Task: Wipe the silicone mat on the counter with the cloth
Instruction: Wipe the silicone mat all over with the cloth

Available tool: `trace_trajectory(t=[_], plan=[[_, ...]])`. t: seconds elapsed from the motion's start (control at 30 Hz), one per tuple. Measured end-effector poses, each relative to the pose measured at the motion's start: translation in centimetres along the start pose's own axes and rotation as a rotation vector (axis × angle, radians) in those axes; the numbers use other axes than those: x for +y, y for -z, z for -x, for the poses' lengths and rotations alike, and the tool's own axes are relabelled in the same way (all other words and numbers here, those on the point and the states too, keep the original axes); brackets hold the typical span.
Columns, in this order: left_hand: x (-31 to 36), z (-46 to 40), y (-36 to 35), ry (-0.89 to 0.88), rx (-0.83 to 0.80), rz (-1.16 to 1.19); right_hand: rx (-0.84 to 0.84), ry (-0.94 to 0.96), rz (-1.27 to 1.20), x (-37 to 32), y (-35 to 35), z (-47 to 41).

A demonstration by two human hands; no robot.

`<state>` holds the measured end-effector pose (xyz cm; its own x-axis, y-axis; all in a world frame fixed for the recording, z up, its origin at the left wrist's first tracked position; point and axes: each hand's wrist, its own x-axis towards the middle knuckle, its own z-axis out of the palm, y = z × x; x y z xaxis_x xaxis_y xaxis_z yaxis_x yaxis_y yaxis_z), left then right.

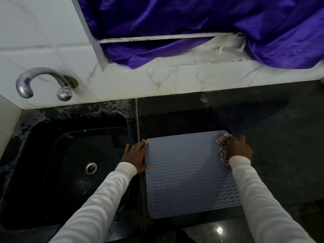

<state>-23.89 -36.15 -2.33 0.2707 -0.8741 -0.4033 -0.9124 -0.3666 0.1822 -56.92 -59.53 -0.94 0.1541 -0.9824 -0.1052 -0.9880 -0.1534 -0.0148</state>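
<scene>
Sink (52,172) sits far left on the dark bench (273,155). Your left hand (135,156) lies flat, fingers straight, pinning the silicone mat (185,176) at its left edge. Your right hand (238,148) curls round the bunched cloth (223,149) on the mat's far right corner.

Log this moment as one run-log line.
left hand: flat, holding silicone mat left edge | right hand: gripping cloth at mat's far right corner | sink: left of mat
</scene>
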Motion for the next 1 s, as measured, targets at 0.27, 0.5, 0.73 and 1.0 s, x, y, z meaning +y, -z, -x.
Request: trace_trajectory(t=[0.27,0.5,0.73,1.0], plan=[[0.7,-0.3,0.6,-0.005,0.007,-0.086,-0.011,-0.056,-0.191,-1.5,0.9,0.7],[1.5,-0.4,0.7,0.012,-0.006,-0.160,-0.008,0.327,-0.404,-11.6,0.5,7.8],[1.8,-0.1,0.5,0.041,0.007,-0.136,-0.219,0.612,-0.101,-21.7,-4.1,15.4],[1.5,-0.2,0.7,0.051,-0.036,-0.047,-0.176,0.493,-0.095,-16.9,-2.3,11.8]])
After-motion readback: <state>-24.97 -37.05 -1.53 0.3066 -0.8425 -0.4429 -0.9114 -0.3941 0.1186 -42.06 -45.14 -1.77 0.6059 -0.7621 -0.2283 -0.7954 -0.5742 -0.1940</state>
